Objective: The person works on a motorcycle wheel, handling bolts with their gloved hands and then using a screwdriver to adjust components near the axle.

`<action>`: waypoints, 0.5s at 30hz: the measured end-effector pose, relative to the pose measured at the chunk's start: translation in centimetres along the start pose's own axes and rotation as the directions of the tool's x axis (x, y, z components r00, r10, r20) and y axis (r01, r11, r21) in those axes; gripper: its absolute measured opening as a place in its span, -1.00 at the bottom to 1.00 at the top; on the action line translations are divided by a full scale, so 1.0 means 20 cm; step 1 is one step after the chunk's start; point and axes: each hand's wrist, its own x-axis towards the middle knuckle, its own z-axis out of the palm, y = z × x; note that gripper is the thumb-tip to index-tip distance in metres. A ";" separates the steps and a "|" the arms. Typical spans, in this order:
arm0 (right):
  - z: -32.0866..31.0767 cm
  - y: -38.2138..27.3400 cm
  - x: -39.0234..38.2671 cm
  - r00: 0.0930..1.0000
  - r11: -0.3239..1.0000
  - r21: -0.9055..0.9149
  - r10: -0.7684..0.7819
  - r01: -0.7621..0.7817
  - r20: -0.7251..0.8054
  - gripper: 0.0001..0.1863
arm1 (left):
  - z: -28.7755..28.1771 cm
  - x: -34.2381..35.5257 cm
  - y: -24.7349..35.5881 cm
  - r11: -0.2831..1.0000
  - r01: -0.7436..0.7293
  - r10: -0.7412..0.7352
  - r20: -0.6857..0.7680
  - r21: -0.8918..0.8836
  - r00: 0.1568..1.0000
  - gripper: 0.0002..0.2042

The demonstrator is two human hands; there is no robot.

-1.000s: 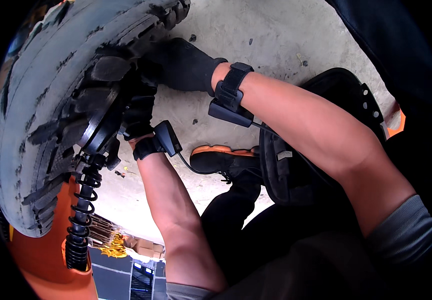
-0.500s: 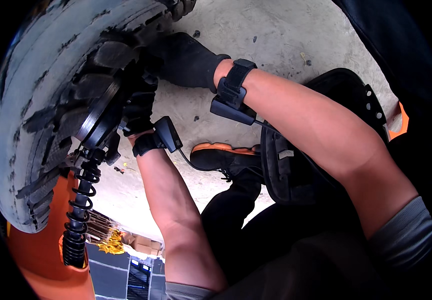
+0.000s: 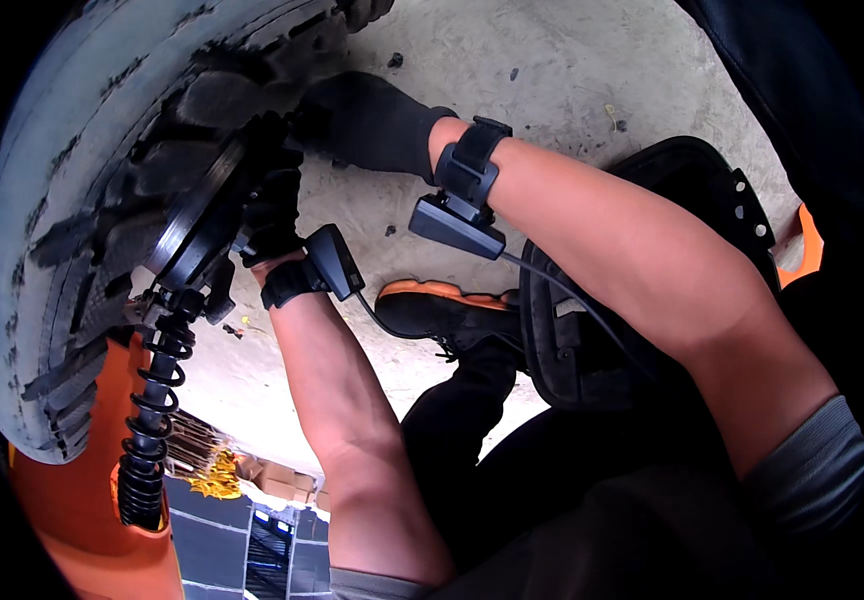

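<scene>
A large grey-black knobbly tyre [image 3: 62, 200] fills the left side, with a round metal-rimmed hub drum [image 3: 192, 222] against its inner face. My left hand [image 3: 274, 210], in a black glove, is curled close beside the drum. Just beyond it, my right hand [image 3: 367, 122], also black-gloved, reaches in from the right with its back rounded. The fingertips of both hands meet in deep shadow by the hub, so whatever they grip is hidden. Below the drum, a black coil-spring shock absorber [image 3: 155, 410] runs down into an orange body panel [image 3: 82, 510].
Strapped to my wrists are black boxes [image 3: 334, 262] with cables. My black shoe with an orange sole edge [image 3: 444, 308] rests on the concrete floor [image 3: 492, 60]. A black padded seat-like piece [image 3: 562, 345] lies beside my leg. Cartons [image 3: 277, 478] and a yellow bundle [image 3: 220, 475] appear beyond.
Both hands stay by the hub. My right wrist has turned slightly, tilting its strapped box, and the left hand has shifted a little toward the drum.
</scene>
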 end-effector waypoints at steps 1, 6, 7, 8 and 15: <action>-0.02 0.00 -0.01 0.976 0.952 0.251 0.132 -0.173 0.172 -0.76 | -0.01 0.01 0.01 0.998 0.031 -0.030 0.004 -0.049 1.000 -0.58; 0.10 -0.10 -0.06 0.862 0.284 0.816 0.230 -0.503 0.452 -0.80 | 0.04 -0.04 -0.20 0.129 0.385 -0.090 0.376 -0.914 0.922 -0.60; 0.08 -0.06 -0.06 0.881 0.295 0.836 0.256 -0.463 0.398 -0.80 | 0.00 0.04 -0.22 -0.234 0.413 -0.054 0.435 -0.880 0.899 -0.60; 0.06 -0.02 -0.06 0.897 0.307 0.853 0.280 -0.422 0.343 -0.81 | -0.03 0.10 -0.23 -0.563 0.392 0.009 0.469 -0.728 0.883 -0.61; 0.06 -0.10 -0.04 0.896 0.391 0.813 0.293 -0.432 0.335 -0.85 | -0.03 0.04 -0.23 -0.194 0.551 0.296 0.487 -0.812 0.821 -0.60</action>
